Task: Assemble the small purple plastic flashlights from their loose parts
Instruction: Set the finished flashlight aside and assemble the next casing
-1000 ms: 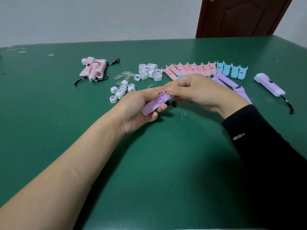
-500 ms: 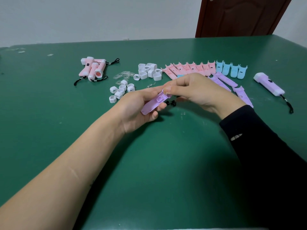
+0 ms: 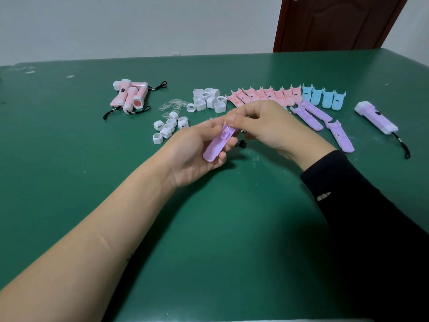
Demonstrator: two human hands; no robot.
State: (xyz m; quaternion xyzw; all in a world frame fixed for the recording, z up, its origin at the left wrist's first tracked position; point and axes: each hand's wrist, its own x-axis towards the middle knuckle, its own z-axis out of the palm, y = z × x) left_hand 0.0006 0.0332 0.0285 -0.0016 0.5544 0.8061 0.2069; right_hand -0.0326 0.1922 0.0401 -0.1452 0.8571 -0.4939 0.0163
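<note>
Left grip curled round purple shell half, held above table. Right grip pinches the shell's upper end. Just beyond right grip: loose purple halves. Farther right: finished purple flashlight. Beyond left grip: white caps. Farthest back: pink halves in a row.

One head-worn wide-angle camera looks forward and down across the green bench — close above the left hand and right hand, wall and door beyond.
</note>
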